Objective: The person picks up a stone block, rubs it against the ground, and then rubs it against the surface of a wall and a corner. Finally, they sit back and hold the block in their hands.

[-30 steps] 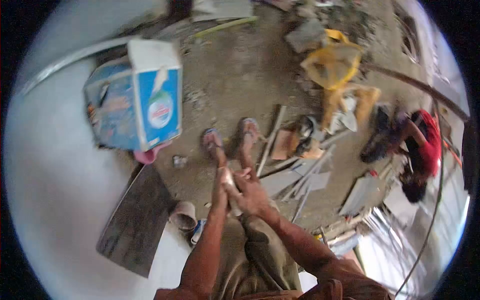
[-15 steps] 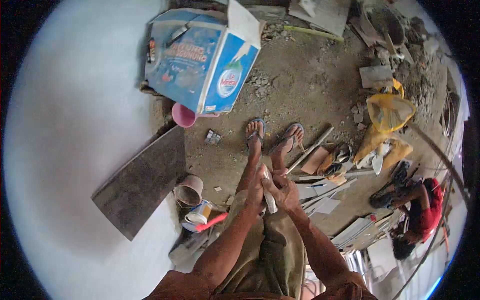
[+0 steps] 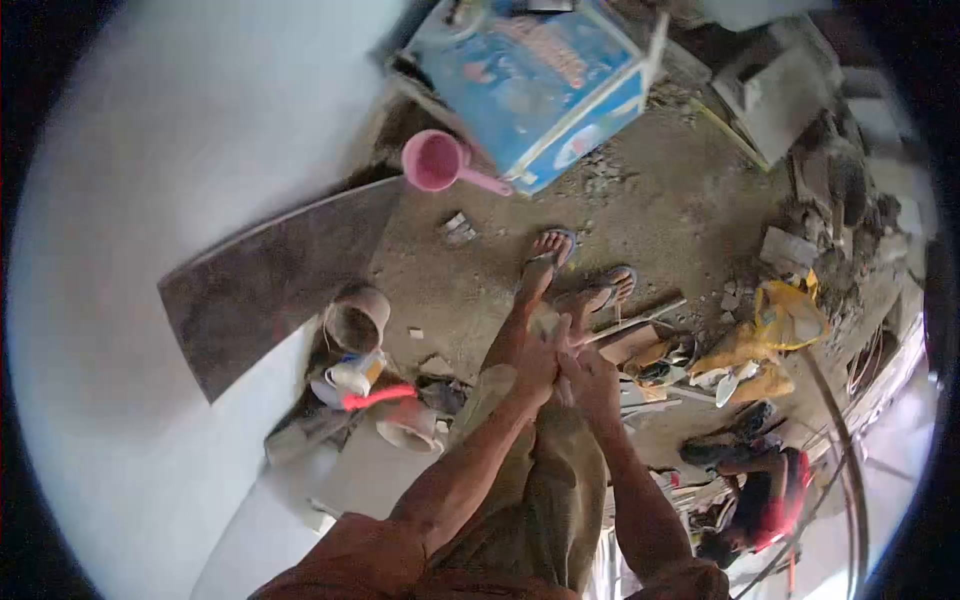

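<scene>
head view: above the knees, the left hand [image 3: 533, 362] and right hand [image 3: 592, 382] press together around a small pale object [image 3: 549, 322], mostly hidden. judging by this, an even, firm two-handed grip suits best.

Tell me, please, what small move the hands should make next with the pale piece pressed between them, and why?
Probably keep both palms closed and steady: the left hand and right hand meet over the knees, and the small pale piece shows only just above them, too hidden to identify, so loosening could drop it onto the dirt floor.
</scene>
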{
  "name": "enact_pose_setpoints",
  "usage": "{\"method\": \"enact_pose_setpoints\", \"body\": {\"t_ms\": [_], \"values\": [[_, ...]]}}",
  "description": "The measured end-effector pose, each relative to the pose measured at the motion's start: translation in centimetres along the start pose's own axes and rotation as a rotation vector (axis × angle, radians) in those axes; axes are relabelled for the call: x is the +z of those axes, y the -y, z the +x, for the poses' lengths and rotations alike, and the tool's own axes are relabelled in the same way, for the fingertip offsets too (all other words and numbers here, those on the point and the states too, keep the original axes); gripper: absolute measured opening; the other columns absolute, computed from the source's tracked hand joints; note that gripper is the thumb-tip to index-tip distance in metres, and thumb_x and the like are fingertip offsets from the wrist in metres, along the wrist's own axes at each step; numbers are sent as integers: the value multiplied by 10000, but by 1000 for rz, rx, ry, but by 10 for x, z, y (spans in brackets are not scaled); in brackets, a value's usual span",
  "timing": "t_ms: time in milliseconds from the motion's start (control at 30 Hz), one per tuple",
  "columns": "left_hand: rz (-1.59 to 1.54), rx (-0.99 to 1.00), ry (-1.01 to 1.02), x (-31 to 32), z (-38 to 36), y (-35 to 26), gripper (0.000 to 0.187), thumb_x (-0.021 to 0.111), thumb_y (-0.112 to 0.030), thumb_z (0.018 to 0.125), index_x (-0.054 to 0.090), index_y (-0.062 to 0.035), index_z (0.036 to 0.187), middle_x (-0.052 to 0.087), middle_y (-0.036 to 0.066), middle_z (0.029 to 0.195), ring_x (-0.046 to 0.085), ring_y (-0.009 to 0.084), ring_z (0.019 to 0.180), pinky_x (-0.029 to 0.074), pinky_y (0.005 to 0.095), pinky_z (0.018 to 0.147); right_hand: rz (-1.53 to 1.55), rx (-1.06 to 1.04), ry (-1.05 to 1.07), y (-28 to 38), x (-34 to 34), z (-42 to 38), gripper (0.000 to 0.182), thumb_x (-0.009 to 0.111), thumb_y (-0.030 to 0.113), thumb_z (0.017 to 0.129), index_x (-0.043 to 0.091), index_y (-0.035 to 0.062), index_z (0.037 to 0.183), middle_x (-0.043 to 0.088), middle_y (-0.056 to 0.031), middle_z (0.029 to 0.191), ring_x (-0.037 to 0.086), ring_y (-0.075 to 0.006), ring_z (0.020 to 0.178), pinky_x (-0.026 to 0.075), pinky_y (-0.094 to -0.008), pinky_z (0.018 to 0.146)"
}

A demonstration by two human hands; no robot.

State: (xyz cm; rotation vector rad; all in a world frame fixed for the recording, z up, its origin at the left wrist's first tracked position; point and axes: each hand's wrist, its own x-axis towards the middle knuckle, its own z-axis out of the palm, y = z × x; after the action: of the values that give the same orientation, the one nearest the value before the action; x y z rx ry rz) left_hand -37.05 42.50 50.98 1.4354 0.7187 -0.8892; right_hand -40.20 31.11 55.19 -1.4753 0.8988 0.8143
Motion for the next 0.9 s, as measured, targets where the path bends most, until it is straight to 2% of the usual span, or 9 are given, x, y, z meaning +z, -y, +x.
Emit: {"method": "enact_pose_setpoints", "body": {"t_ms": [33, 67, 167, 267, 367, 600, 700, 767, 900], "values": [[-382, -218, -22, -2, 9, 3, 407, 614, -421, 979, 664, -22, 913, 648, 55, 807, 595, 124, 735, 484, 328, 665, -16, -7, 18, -12, 2, 9, 290, 614, 252, 961, 560, -11, 852, 582, -109, 770, 514, -181, 708, 448, -370, 671], [147, 224, -45, -4, 3, 1, 406, 635, -425, 966, 656, -20, 987, 639, 47, 845, 588, 127, 749, 486, 317, 672, 34, -155, -28, -33, 11, 18, 278, 609, 280, 966, 586, 3, 971, 626, -158, 877, 579, -254, 780, 469, -394, 719], [223, 48, -48, -13, -2, -18, 416, 644, -424, 964, 634, -20, 1064, 650, 48, 922, 599, 130, 787, 496, 310, 690, 37, -234, -49, -26, 26, 19, 359, 590, 285, 984, 547, 10, 1211, 632, -221, 1071, 617, -395, 923, 484, -443, 820], [-293, -90, -25, -9, 13, -14, 456, 665, -434, 952, 600, -14, 1118, 655, 68, 975, 617, 144, 846, 509, 317, 732, -578, -1039, -163, -32, 23, 33, 541, 608, 121, 895, 434, -25, 1386, 613, -214, 979, 591, -459, 874, 497, -513, 803], [-404, -143, -54, -24, 9, -5, 451, 696, -413, 937, 594, -9, 1111, 663, 79, 971, 633, 149, 872, 519, 322, 742, -561, -580, 36, -13, 32, 21, 614, 625, 87, 837, 424, -12, 1409, 623, -222, 989, 612, -435, 880, 520, -505, 774], [-374, -240, -292, -63, -13, -15, 411, 748, -364, 901, 576, -17, 1038, 684, 85, 922, 666, 152, 885, 535, 336, 760, -760, -731, 35, -35, 60, 24, 503, 608, 171, 884, 500, 2, 1345, 658, -230, 947, 663, -416, 824, 530, -508, 712], [-446, -226, -333, -84, -22, -16, 365, 745, -312, 906, 570, -19, 1037, 692, 91, 932, 674, 158, 870, 539, 335, 746, -1114, -444, 341, 6, 68, 12, 401, 506, 209, 988, 504, -24, 1314, 625, -242, 1099, 633, -403, 981, 499, -492, 805], [-562, -153, -321, -92, -26, -11, 342, 737, -289, 914, 567, -22, 1042, 695, 91, 940, 675, 163, 872, 539, 334, 744, -616, -167, 241, -1, 80, 20, 313, 554, 223, 949, 608, 51, 1205, 681, -224, 1042, 675, -427, 904, 527, -527, 740], [-838, 19, -309, -96, -34, -4, 295, 717, -244, 933, 563, -37, 1077, 694, 83, 970, 655, 150, 877, 526, 320, 741, -568, -503, 212, 10, 79, 21, 300, 562, 220, 947, 607, 77, 1207, 665, -221, 1104, 665, -425, 926, 528, -532, 724]]}}
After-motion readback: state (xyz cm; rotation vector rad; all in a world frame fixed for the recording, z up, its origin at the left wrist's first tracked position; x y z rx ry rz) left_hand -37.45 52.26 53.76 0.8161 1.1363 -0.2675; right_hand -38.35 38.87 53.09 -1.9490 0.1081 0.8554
